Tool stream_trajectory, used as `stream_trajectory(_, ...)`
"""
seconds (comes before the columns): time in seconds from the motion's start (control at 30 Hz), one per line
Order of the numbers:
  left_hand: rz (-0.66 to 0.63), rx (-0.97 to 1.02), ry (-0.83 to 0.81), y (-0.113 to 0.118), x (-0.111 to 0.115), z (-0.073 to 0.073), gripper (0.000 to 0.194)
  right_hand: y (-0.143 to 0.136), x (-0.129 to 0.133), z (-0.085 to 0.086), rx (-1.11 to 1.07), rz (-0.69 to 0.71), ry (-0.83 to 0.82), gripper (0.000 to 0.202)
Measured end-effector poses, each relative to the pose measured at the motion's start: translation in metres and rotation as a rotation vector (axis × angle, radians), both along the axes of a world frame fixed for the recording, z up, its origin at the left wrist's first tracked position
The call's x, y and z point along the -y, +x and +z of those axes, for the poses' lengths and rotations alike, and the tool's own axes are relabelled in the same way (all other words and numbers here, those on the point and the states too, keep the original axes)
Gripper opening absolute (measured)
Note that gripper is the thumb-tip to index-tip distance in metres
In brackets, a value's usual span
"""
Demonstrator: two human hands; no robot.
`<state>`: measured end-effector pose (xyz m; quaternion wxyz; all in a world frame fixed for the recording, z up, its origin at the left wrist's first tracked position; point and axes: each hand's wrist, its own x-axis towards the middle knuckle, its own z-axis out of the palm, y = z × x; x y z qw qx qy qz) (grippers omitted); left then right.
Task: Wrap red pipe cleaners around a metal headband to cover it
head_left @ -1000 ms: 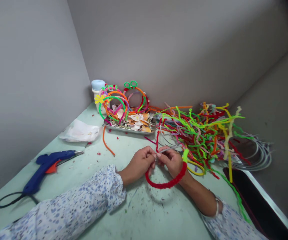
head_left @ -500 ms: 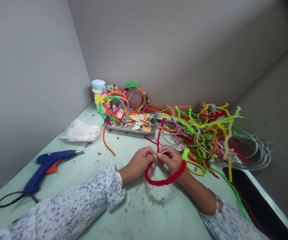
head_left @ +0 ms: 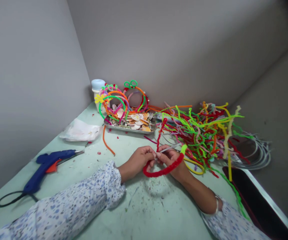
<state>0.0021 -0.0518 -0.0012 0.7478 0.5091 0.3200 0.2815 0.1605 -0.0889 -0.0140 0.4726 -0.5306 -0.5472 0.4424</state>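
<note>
Both hands meet over the middle of the table, fingertips pinched together. A red pipe cleaner (head_left: 164, 170) curves in a loop below them, with a bright green tip (head_left: 184, 148) at its right end. Its loose red end (head_left: 160, 131) sticks up above the fingers. My left hand (head_left: 141, 160) is closed on the red pipe cleaner near where the fingertips touch. In my right hand (head_left: 169, 158), also closed, a thin grey-white strip (head_left: 170, 147) runs between the fingers along with the red pipe cleaner. The exact joint is hidden by the fingertips.
A metal tray (head_left: 133, 131) of shells stands behind, with colourful headbands (head_left: 120, 96) and a jar (head_left: 98, 87). A heap of pipe cleaners (head_left: 199, 130) lies right, near coiled clear tubing (head_left: 261, 153) and a dark phone-like slab (head_left: 254, 200). A blue glue gun (head_left: 46, 166) and plastic bag (head_left: 80, 130) lie left.
The red loop has tilted upward, its lower curve and green tip rising slightly. More of the grey-white strip shows beside the right hand. Both hands stay nearly in place.
</note>
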Motion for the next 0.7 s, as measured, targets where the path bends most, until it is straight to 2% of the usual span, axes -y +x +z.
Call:
stream_trajectory(0.3, -0.065, -0.037, -0.080, -0.004, -0.009, 0.000, 0.012, 0.000, -0.002, 0.004, 0.122, -0.022, 0.030, 0.015)
stream_trajectory(0.7, -0.212, 0.069, -0.049, -0.011, -0.012, 0.002, 0.025, -0.002, -0.003, 0.006, -0.067, 0.059, -0.001, 0.025)
